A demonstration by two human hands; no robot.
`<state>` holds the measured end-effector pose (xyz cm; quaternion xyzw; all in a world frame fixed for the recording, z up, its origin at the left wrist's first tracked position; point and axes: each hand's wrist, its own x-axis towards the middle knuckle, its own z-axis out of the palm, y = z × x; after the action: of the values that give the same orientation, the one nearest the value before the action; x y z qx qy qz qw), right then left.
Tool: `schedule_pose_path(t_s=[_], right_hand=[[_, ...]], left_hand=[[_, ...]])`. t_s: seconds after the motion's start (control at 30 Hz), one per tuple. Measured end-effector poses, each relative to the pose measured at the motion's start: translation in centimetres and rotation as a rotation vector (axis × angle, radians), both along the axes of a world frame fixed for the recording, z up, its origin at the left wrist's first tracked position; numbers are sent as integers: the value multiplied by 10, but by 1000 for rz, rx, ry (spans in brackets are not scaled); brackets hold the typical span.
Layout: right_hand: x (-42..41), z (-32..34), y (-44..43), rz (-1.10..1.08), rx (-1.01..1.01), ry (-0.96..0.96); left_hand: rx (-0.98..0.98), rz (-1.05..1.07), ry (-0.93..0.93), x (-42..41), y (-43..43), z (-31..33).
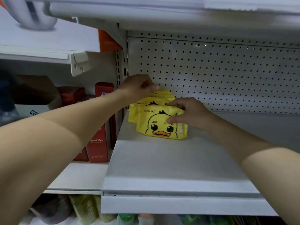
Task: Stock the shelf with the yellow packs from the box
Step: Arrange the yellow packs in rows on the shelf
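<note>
Barely started: gripped front of the yellow packs (160,125) in right hand (191,113), pinched rear pack's top with left hand (138,86), all upright at back-left of the shelf (170,168); left most bare (box unseen).

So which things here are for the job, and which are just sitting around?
For the job: yellow plastic duck-face packs, standing in a row; grey metal shelf under them; left hand pinching the back pack; right hand gripping the front pack.
Just sitting around: tall red cardboard boxes on the neighbouring shelf; white perforated back panel.
</note>
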<state>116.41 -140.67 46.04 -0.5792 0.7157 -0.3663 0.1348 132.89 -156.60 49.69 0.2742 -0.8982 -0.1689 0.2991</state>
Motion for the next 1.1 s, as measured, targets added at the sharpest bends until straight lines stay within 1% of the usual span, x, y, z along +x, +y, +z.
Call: schedule_pose_path(t_s=[0.03, 0.13, 0.27, 0.37, 0.43, 0.53, 0.7, 0.87, 1.0, 1.1], right_hand=[[5, 0, -7, -3, -15, 18], [15, -3, -25, -51, -59, 104], [25, -7, -33, -130, -114, 278], [24, -6, -29, -171, -119, 368], [20, -2, -23, -188, -117, 385], [19, 3, -7, -206, -96, 377], [31, 14, 41, -176, -2, 410], [61, 31, 108, -139, 197, 505], [87, 13, 175, -103, 290, 575], [101, -9, 219, -31, 311, 602]], left_hand=[[6, -14, -7, 3, 2, 2], [-35, -57, -117, 10, 6, 3], [-136, 19, -214, 16, 3, -8], [-136, 88, -189, 21, 5, -17], [-141, 122, -154, 25, 11, -18], [-143, 189, -157, 34, 32, -11], [-52, 228, -148, 59, 88, -7], [82, 280, -139, 76, 166, -13], [115, 286, -164, 94, 234, -36], [129, 291, -169, 110, 282, -64]])
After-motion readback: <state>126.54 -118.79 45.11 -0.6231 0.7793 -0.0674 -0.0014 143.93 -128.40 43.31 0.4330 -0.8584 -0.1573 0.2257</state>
